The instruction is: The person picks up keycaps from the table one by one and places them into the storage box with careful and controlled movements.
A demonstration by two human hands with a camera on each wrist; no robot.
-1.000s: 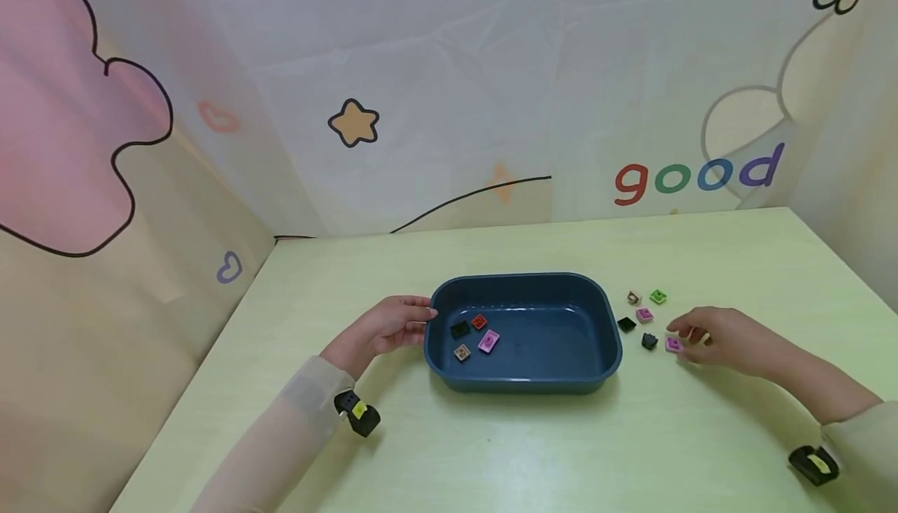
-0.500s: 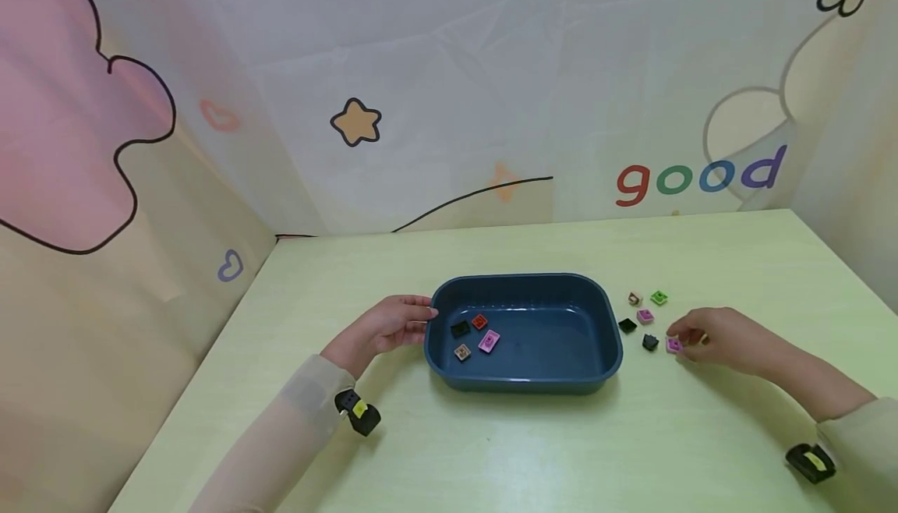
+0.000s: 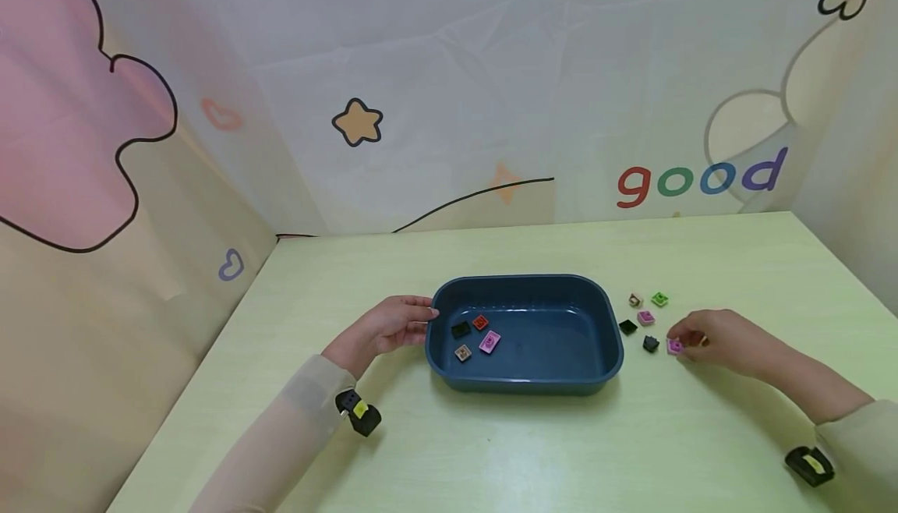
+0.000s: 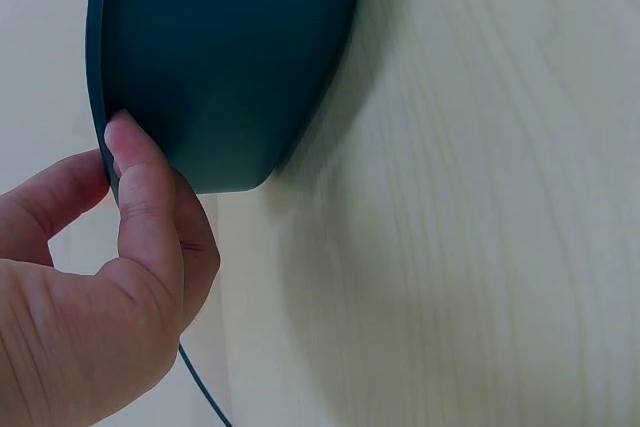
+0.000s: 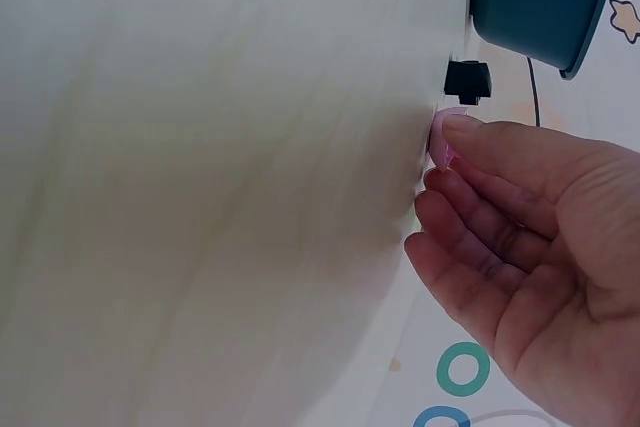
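My left hand [image 3: 396, 324] holds the left end of a dark blue plastic tub [image 3: 522, 386]. In the left wrist view its fingers [image 4: 145, 197] pinch the tub's rim. On the table to the right, my right hand [image 3: 733, 345] pinches a small pink toy brick [image 3: 675, 347] between thumb and forefinger. The right wrist view shows the thumb against this pink brick [image 5: 438, 139], low at the table surface; the other fingers are bent and hold nothing. Inside the tub, towards its left, lie a red brick [image 3: 480, 323], a black brick [image 3: 460, 330], a tan brick [image 3: 463, 353] and a larger pink brick [image 3: 489, 342].
Between tub and right hand lie a flat black brick [image 3: 627, 327], a dark grey brick [image 3: 650, 344], another pink brick [image 3: 645, 317], a beige brick [image 3: 634, 300] and a green brick [image 3: 659, 299]. A printed cloth [image 3: 449, 107] stands behind the pale green table [image 3: 533, 451].
The right thumb and forefinger have drawn in on the pink brick. The left hand and tub keep their places; the head view has shifted slightly.
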